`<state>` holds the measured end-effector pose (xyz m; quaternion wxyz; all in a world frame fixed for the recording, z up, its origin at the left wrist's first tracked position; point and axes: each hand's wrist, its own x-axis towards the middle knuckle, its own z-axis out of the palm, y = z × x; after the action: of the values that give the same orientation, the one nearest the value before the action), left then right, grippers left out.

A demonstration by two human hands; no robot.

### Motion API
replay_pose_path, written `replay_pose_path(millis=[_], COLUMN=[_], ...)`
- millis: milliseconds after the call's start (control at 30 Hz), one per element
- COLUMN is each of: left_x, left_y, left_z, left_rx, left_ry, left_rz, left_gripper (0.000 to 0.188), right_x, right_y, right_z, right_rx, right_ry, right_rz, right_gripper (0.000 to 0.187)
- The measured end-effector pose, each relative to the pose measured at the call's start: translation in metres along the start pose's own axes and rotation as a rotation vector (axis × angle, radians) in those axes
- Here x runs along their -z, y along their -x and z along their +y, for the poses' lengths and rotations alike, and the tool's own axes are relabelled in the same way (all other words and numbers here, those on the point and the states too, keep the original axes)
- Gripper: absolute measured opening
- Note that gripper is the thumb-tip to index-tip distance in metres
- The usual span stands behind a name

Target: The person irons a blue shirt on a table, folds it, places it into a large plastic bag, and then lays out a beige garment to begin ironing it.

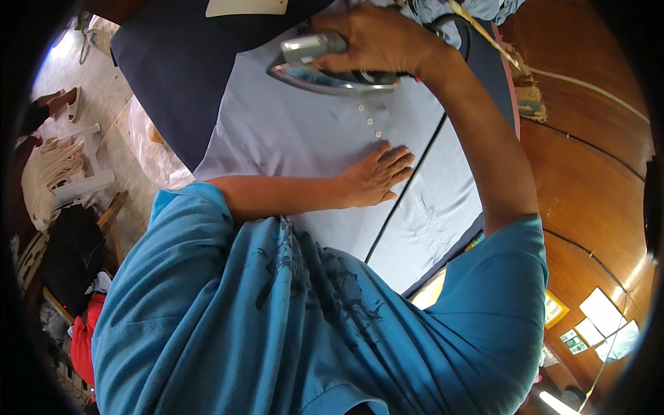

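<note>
A pale blue-grey garment (290,138) with a row of small white buttons lies spread over a dark-covered ironing surface (166,83). My right hand (370,38) is wrapped round the handle of an electric iron (332,81), whose metal soleplate edge sits on or just over the cloth beyond the buttons. Flat on the garment, just on the near side of the buttons, rests my left hand (382,174) with its fingers spread. The iron's black cord (415,173) runs past the left fingertips across the cloth. Wrinkles show in the fabric right of that hand.
Beyond the iron lies crumpled blue cloth (477,8). A wooden wall (581,173) with hanging cables stands to the right. On the left floor are a plastic bag (149,142), a white stool (86,183) bearing pale cloth, and dark cloth (72,242). A person's foot (66,100) shows far left.
</note>
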<state>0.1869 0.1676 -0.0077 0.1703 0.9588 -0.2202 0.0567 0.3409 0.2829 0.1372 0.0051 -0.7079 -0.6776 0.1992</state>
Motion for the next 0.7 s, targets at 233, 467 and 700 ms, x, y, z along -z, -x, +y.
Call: replay_pose_path(millis=[233, 467, 700], left_x=[0.006, 0.007, 0.003], left_y=[0.002, 0.001, 0.002], left_z=[0.007, 0.009, 0.008], left_rx=[-0.019, 0.01, 0.006], left_ry=[0.038, 0.034, 0.054], left_rz=[-0.108, -0.137, -0.089], left_gripper=[0.059, 0.06, 0.062], right_x=[-0.001, -0.007, -0.004], right_y=[-0.001, -0.004, 0.002], right_z=[0.001, 0.001, -0.009], right_rx=[0.034, -0.027, 0.029], right_ry=[-0.037, -0.057, -0.051], right_rz=[-0.046, -0.035, 0.005], right_gripper=[0.05, 0.047, 0.044])
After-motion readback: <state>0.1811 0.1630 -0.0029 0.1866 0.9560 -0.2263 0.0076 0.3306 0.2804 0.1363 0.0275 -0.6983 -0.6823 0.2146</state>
